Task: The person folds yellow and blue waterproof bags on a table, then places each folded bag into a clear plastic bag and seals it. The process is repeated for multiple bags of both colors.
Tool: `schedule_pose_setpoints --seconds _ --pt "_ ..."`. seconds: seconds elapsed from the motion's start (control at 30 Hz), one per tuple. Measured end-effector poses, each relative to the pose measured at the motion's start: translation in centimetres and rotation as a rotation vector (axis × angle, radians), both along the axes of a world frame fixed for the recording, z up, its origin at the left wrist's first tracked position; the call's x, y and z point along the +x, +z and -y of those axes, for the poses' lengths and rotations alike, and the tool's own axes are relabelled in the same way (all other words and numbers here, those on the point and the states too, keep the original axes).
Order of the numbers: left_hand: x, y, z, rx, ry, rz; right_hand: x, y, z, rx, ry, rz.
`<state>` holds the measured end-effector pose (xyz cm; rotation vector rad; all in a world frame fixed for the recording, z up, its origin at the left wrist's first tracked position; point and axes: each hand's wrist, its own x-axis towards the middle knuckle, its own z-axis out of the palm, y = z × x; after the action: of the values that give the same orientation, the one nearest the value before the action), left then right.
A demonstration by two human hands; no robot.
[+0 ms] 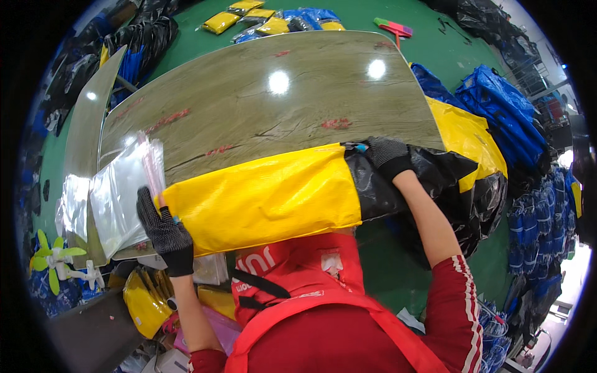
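Note:
A long folded yellow plastic sheet [267,202] lies along the table's near edge, its right part black. My left hand [166,236], in a black dotted glove, rests at the sheet's left end with its fingers stretched out and the thumb apart. My right hand [387,156], gloved alike, is closed on the upper edge of the black part [373,189], near where it meets the yellow. From there the black material trails off the table to the right. Clear plastic bags [121,196] lie stacked beside my left hand.
The wood-patterned tabletop [249,118] bears red marks. Yellow [469,133] and blue sheeting [504,102] is heaped at the right. Packed bundles [273,25] and a broom head [393,28] lie on the green floor beyond. A small green-bladed fan [57,255] is at the left.

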<state>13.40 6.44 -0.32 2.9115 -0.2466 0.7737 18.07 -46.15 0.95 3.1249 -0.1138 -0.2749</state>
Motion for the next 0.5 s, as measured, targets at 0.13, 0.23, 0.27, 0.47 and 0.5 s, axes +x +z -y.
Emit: schedule_pose_setpoints --seconds 0.13,0.23,0.27,0.47,0.5 --pt "2.8 0.9 2.8 0.096 -0.333 -0.465 -0.3 -0.5 0.1 0.027 0.076 0.082" --pt "4.5 5.1 7.9 0.173 -0.219 -0.571 -0.7 -1.3 -0.1 0.045 0.120 0.178" --pt "5.0 6.6 10.5 0.146 -0.120 -0.652 -0.6 -1.4 0.0 0.046 0.119 0.173" --pt "2.0 2.8 28.5 -0.133 -0.679 -0.427 -2.7 2.6 0.3 0.331 0.100 0.506" --pt "1.8 1.2 28.9 -0.147 -0.664 -0.389 -4.0 4.6 0.7 0.478 0.132 0.674"
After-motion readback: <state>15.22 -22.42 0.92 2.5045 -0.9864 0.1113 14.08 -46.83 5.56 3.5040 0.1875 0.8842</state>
